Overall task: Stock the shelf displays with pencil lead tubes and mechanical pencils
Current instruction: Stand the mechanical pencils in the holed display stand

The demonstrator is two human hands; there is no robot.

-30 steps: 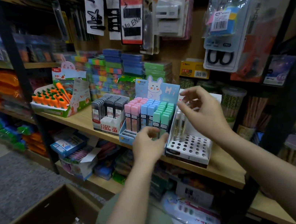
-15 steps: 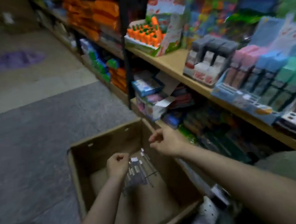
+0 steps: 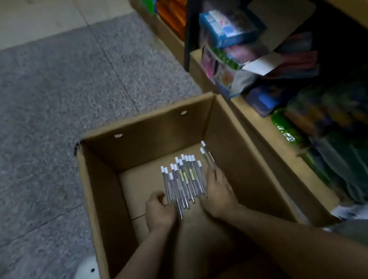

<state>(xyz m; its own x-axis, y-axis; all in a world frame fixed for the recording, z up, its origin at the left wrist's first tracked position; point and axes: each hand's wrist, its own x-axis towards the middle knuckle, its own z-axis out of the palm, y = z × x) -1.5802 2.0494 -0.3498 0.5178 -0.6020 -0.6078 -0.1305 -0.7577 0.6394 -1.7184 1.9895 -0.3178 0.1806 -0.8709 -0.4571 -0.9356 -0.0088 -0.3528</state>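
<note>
Both hands now down from the shelf, inside the cardboard box (image 3: 106, 198).
Left hand (image 3: 159, 211) curls on the mechanical pencils (image 3: 184, 182); right hand (image 3: 219, 196) lies relaxed beside them, bare floor leftward.

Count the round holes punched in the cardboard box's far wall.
2 holes in the cardboard box: one hole toward the left, another hole toward the right. Other walls show none.

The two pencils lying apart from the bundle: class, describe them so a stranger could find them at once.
Look into the open cardboard box on the floor. Right of the main pencil bundle, two pencils lie nearest the right wall, above the right hand, angled away from the rest.
</note>
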